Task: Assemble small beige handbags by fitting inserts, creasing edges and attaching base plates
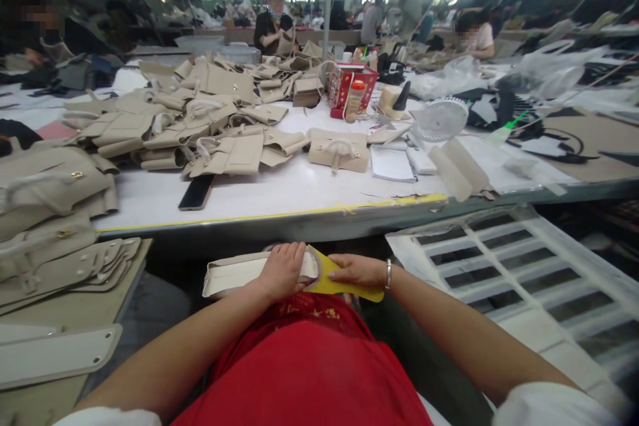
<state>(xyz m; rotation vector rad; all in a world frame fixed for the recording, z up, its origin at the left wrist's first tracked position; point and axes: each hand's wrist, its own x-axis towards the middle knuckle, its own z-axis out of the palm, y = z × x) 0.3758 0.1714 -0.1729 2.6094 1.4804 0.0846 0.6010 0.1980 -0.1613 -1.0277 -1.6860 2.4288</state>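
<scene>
Just over my lap, my left hand (285, 271) is closed over the right part of a long cream bag piece (234, 273) with a raised rim. My right hand (360, 270) grips a flat yellow sheet (324, 274), thumb on top; its other fingers are partly hidden underneath. The yellow sheet meets the right end of the cream piece, and whether it lies under or inside that end I cannot tell. A red apron (304, 366) is directly below both hands.
Beige bag parts (224, 150) are heaped on the white table (279, 196) ahead, beside a phone (196, 192). Flat pieces (60, 353) lie on a board at left. A slatted white rack (499, 266) stands at right. A small fan (440, 118) and co-workers are farther back.
</scene>
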